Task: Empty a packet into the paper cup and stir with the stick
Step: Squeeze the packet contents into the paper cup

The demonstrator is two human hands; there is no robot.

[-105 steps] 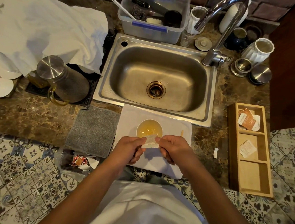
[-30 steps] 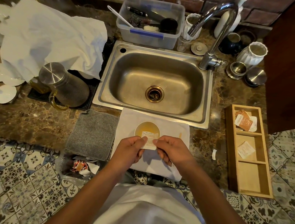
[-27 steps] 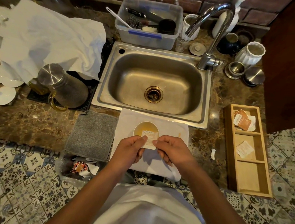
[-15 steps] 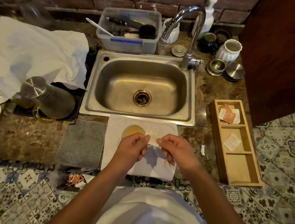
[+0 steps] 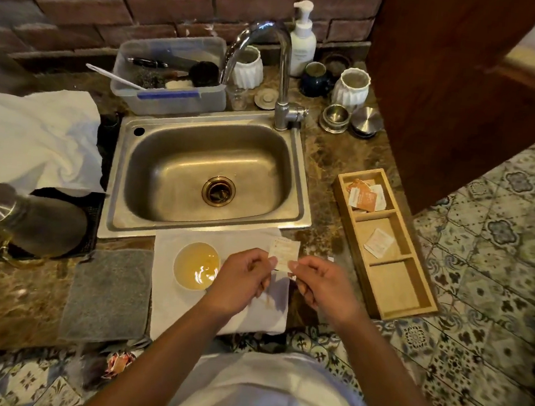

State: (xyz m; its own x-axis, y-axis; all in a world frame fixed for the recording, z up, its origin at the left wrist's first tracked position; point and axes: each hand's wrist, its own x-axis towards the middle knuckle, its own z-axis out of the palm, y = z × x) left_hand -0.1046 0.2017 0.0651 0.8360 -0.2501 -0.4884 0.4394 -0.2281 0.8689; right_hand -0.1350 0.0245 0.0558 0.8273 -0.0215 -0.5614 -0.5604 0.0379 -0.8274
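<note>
Far left of the hands, a steel jug (image 5: 27,217) sits on a dark mat, with a white cloth (image 5: 35,137) bunched behind it. Closer in, a grey pad (image 5: 109,292) lies flat on the counter. Just left of the left hand (image 5: 240,281) stands the cup (image 5: 196,265), full of yellowish liquid, on a white towel (image 5: 166,304). Beyond it, the sink (image 5: 210,172).

Now the hands: the left one pinches the packet (image 5: 283,253) by its lower left corner, thumb against forefinger. The right hand (image 5: 320,286) nips the lower right corner the same way. The packet stands up between them, above the fingertips and off to the right of the cup, not over it. Whether it's torn open, I can't tell; the print is too blurred.

Right of the right hand, a wooden tray (image 5: 412,307) holds orange packets in its far compartment and one pale sachet in the middle.
</note>
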